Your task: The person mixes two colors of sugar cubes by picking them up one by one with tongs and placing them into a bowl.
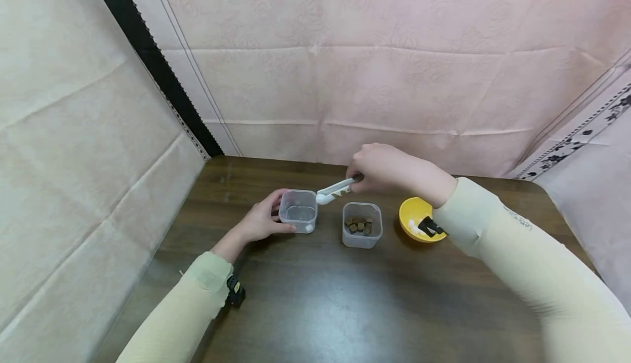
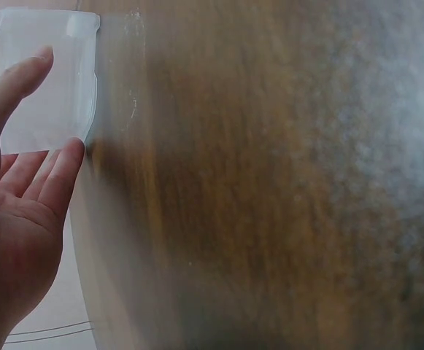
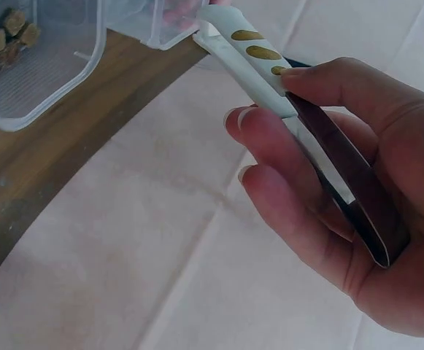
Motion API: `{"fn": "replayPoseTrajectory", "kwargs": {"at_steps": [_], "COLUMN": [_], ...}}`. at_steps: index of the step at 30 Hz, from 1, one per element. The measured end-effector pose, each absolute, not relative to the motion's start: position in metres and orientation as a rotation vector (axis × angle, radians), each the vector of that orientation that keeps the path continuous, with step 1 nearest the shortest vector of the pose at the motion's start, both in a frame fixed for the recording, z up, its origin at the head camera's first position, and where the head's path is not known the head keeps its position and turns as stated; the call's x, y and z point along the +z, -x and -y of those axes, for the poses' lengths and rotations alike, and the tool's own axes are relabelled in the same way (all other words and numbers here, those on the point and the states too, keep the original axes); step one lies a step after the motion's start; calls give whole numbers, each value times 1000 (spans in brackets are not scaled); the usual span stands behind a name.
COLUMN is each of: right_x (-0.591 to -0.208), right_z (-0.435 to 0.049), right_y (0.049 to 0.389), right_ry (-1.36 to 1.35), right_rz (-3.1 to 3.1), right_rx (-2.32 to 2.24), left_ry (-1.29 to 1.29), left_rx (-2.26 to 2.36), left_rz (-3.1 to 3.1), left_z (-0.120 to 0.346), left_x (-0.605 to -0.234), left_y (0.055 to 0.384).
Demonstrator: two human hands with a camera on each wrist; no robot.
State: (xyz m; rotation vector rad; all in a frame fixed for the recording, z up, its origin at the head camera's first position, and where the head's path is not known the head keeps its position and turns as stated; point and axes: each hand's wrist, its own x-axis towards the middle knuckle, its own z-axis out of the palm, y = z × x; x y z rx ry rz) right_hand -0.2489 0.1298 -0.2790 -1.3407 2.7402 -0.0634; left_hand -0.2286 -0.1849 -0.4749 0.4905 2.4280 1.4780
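My left hand point(image 1: 263, 219) holds a clear plastic container point(image 1: 298, 207) by its left side, thumb along the near wall and fingers around the back corner. A small white piece point(image 1: 309, 228) shows at its near right corner. In the left wrist view, the thumb and fingertips lie against the container's wall point(image 2: 66, 109). My right hand point(image 1: 376, 167) grips a pair of tongs point(image 3: 343, 175) with dark handles and white, gold-spotted ends. The tongs' tips point left, right at the container's right rim; whether they pinch anything I cannot tell.
A second clear container point(image 1: 362, 238) with several brown cubes point(image 1: 359, 226) stands right of the first. Further right, a yellow bowl point(image 1: 412, 206) holds white pieces point(image 1: 416, 228), partly behind the right wrist's black camera point(image 1: 430, 226). Pale cloth point(image 1: 394, 89) hangs behind the wooden table point(image 1: 315, 286).
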Motion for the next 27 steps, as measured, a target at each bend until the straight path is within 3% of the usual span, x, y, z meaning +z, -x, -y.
{"fn": "replayPoseTrajectory", "kwargs": {"at_steps": [15, 27], "right_x": [-284, -289], "right_z": [-185, -216], "right_y": [239, 228], "right_ry": [1301, 1122], "right_rz": [-2794, -2761], "right_rx": [-159, -241], "left_ry": [-490, -509], "left_rx": [1469, 1470], "left_rz": [-2426, -2426], "left_z": [184, 180], "left_x": [-482, -489], "left_y": [236, 244]}}
